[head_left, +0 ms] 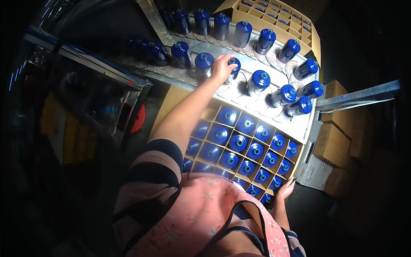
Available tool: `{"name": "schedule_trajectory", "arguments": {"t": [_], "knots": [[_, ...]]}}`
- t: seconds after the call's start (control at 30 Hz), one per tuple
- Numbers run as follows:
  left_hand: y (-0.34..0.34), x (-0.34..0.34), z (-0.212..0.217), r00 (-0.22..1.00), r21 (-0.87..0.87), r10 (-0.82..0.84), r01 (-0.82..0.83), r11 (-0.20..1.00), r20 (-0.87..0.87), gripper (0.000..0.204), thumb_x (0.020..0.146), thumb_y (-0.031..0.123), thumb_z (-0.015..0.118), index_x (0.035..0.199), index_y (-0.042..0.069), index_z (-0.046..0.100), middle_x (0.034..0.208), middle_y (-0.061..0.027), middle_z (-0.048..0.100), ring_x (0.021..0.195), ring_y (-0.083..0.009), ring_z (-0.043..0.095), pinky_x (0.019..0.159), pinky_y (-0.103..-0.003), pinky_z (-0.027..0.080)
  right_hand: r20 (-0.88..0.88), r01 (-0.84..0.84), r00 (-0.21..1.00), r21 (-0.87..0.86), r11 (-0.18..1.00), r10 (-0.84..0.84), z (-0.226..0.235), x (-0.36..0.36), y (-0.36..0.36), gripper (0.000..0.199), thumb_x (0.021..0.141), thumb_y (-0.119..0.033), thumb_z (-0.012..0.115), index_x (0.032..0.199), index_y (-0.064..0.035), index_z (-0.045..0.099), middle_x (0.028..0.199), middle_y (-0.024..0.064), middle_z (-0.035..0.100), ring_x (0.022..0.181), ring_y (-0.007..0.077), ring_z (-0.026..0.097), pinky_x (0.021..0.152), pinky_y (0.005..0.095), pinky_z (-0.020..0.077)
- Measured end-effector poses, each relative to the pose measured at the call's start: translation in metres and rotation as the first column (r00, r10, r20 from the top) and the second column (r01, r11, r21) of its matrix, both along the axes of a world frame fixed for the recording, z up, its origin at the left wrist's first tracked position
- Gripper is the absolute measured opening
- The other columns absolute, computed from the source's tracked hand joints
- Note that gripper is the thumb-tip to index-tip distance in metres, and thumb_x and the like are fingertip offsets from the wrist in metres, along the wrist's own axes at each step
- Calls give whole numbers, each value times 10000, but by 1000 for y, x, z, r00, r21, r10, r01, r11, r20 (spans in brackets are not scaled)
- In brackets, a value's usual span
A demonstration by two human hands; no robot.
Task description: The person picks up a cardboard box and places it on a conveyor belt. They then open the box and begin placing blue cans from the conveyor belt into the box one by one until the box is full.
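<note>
Your left hand (222,66) is clamped on an upright blue bottle (233,68) on the metal tray (295,124), just beyond the divided carton (205,115), axis vertical; your right hand (286,188) rests loosely open on the carton's near corner.

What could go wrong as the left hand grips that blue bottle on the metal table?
1. The left hand grasps a blue bottle amid close neighbours; lifting could tip one.
2. The divided carton looks nearly full, so a free cell may be hard to find.
3. The right hand only rests at the carton's corner.
</note>
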State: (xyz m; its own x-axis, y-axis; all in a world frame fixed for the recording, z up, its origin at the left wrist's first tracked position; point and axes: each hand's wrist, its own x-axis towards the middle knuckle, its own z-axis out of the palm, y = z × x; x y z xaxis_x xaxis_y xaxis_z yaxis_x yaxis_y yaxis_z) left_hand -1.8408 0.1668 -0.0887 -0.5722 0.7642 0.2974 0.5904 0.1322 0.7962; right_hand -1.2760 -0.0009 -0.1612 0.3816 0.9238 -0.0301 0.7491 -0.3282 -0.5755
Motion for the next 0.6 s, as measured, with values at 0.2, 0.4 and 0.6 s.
{"name": "schedule_trajectory", "arguments": {"t": [0.2,0.4,0.6], "knots": [[-108,26,-5,997,281,-56,40,959,47,324,795,53,698,1112,118,679,1207,-9,668,1097,-211,567,952,-318,457,1,-40,999,35,999,40,-6,11,-13,526,1040,-345,403,1271,111,529,1206,304,594,1091,431,573,950,429,437],[-310,24,-45,852,140,138,-239,961,505,223,909,-40,562,1124,-33,620,1128,-112,681,1074,-159,641,934,-263,484,112,-82,990,-15,997,83,-14,23,-22,524,1040,-364,396,1303,71,523,1249,290,574,1108,444,560,939,438,443],[-451,14,-83,794,-43,380,-410,911,474,213,903,-22,582,1114,-39,604,1133,-111,682,1069,-160,646,917,-254,487,82,-19,996,-72,997,25,-21,31,-28,574,1022,-457,386,1235,39,580,1173,285,609,1033,455,579,888,466,453]]}}
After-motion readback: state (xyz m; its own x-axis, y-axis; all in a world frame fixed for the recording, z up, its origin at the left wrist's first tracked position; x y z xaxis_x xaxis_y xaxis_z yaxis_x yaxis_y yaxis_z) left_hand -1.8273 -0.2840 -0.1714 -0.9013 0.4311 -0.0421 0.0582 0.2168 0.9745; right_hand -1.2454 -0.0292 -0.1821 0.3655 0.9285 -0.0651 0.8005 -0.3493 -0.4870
